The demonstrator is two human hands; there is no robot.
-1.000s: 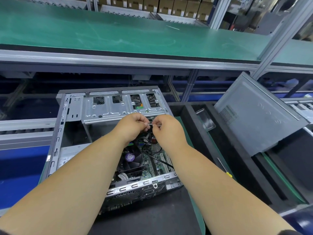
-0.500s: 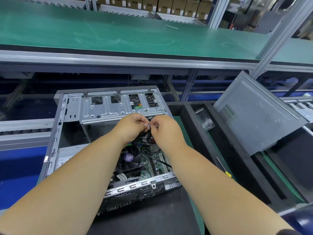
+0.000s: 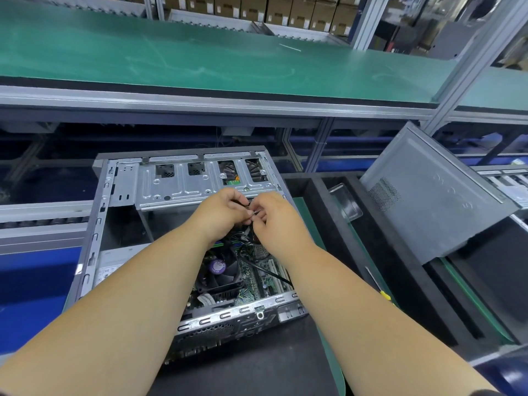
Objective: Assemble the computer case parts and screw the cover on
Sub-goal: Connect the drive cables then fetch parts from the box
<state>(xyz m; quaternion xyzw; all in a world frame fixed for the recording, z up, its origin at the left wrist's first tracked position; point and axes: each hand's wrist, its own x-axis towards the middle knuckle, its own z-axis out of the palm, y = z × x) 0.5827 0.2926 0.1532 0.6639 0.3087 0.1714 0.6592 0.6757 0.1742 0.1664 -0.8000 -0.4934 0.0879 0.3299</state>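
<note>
The computer case (image 3: 120, 224) lies open on its side on the dark desk (image 3: 257, 375), just in front of the person, its insides facing up. Along its far end runs a silver drive bracket (image 3: 183, 184) with square cut-outs, and nearer the person sits the circuit board with a black cooling fan (image 3: 221, 274) on it. The perforated rear panel of the case faces the near edge of the desk.

Both hands are over the middle of the case, just below the bracket, and nearly touching each other. The left hand (image 3: 221, 214) has its fingers curled in, the grip closed on a thin black cable (image 3: 244, 204) pinched between thumb and fingertips. The right hand (image 3: 274, 217) meets it from the other side, fingers also curled, its grip pinched on the same cable where a small pale tie or clip shows between the two hands; what exactly that small piece is I cannot tell. More black wires (image 3: 268, 271) trail down from the hands across the board.

Off to the right, well apart from the case, the grey cover (image 3: 434, 201) leans tilted against the frame, its vent holes visible. A screwdriver (image 3: 377, 285) with a yellow handle lies on the green mat between the case and the cover. A long green shelf (image 3: 200, 61) runs above, with cardboard boxes (image 3: 285, 10) behind.
</note>
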